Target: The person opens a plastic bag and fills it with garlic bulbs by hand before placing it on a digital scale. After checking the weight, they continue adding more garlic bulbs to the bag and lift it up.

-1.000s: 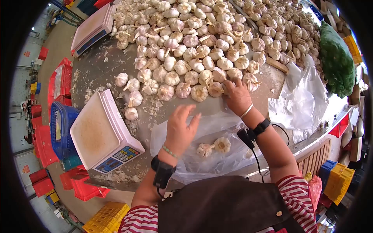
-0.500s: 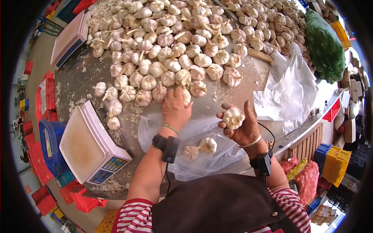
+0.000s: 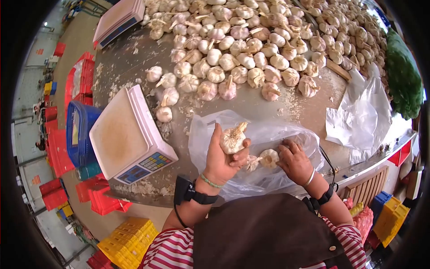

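Garlic bulb [image 3: 233, 140] up above the plastic bag [image 3: 210, 134], cradled in the upturned left hand [image 3: 226, 159], fingers curled round it. Right hand [image 3: 294, 162], palm down, fingers bent, beside two bulbs [image 3: 269, 158] in the bag; can't tell whether it grips anything.

bright daylight-like illumination, strongest glare at the right edge beyond the surface [image 3: 286, 107], white highlights on the crumpled plastic sheet [image 3: 358, 116], soft shadows under the bulbs, heavy fisheye curvature, black vignette around the rim, centre fairly sharp, distant background small and indistinct
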Action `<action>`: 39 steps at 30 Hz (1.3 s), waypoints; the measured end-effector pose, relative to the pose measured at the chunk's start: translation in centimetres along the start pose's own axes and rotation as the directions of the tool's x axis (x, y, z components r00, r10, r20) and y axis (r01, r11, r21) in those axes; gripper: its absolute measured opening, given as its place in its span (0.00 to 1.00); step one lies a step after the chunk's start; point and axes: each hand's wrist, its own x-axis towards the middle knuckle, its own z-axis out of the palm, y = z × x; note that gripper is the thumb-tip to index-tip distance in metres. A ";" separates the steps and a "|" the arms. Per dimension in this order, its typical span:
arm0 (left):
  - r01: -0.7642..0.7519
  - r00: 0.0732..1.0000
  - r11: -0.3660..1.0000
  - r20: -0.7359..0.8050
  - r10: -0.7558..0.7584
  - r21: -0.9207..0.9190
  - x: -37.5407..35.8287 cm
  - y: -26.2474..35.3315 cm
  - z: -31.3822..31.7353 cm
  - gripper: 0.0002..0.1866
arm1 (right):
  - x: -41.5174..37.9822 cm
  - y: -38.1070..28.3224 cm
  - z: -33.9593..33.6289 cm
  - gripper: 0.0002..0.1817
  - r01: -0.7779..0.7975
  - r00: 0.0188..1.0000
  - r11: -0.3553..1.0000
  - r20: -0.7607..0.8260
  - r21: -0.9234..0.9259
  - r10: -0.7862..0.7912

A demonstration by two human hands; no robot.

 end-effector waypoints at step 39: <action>0.117 0.759 -0.485 0.238 0.607 0.867 -4.0 -1.3 -4.0 0.33 | 9.8 -4.8 -5.0 0.23 0.137 0.977 0.869 0.081 0.476 -0.198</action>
